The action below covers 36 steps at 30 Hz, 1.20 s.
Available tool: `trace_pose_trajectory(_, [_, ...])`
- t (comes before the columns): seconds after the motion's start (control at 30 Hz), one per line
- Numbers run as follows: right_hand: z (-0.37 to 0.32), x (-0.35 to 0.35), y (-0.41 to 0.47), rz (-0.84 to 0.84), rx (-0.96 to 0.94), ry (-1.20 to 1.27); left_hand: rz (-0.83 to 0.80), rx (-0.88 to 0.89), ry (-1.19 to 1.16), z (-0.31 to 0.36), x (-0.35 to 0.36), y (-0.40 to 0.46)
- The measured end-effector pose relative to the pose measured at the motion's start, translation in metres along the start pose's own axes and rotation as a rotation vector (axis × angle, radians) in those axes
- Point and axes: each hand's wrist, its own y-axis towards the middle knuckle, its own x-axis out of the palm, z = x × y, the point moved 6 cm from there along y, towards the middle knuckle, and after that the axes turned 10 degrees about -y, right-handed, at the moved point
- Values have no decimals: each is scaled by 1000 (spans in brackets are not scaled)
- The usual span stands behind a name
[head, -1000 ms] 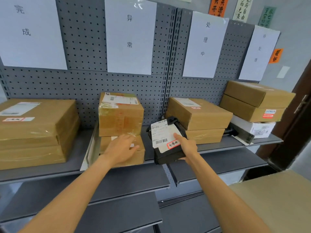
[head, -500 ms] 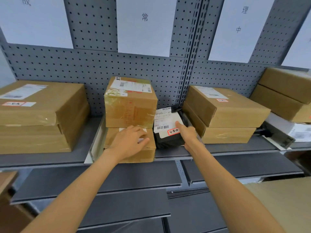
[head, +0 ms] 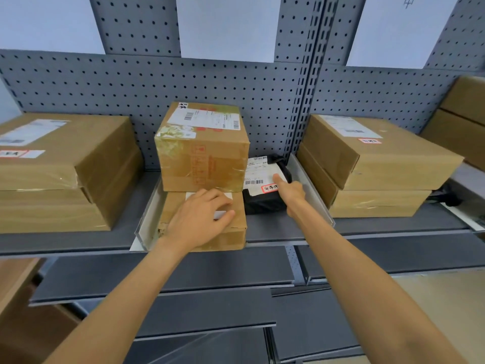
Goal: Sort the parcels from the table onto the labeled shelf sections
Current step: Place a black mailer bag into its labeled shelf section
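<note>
Grey pegboard (head: 236, 82) backs the shelf (head: 65, 241) in front of me, with white paper sheets (head: 225, 24) hung along its top edge. Farthest left on the shelf sit two broad cardboard boxes (head: 65, 164), one stacked on the other, the upper one carrying a shipping label. Next comes a white divider (head: 147, 227), and just past it a flat brown box (head: 210, 229) with a taller taped box (head: 202, 148) standing on top of it. My left hand (head: 202, 219) lies on the flat box, fingers spread and relaxed, gripping nothing. Just beside those two boxes, touching them, is the black parcel (head: 262, 203), lying flat on the shelf with its white label (head: 258, 174) and a small red-edged sticker (head: 270, 188) facing up. My right hand (head: 290, 191) reaches onto it, with the index finger stretched out on the label and the other fingers hidden from me. A second white divider (head: 312, 190) stands right of the parcel, then another stack of two cardboard boxes (head: 378, 164). More brown boxes (head: 462, 119) sit at the far right edge.
</note>
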Motion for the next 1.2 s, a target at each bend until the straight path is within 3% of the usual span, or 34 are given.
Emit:
trace_pose_trajectory(0.23, [-2, 6, 9, 45, -26, -47, 38, 19, -4, 1, -1, -3])
trace_pose_trajectory(0.5, [-12, 1, 1, 223, -142, -364, 29, 34, -12, 2, 0, -4])
trace_pose_trajectory(0.9, [-12, -9, -15, 229, -118, -418, 34, 32, 3, 2, 1, -4])
trace_pose_trajectory(1.2, [-34, -31, -55, 229, -371, -668, -56, -30, 12, 0, 0, 2])
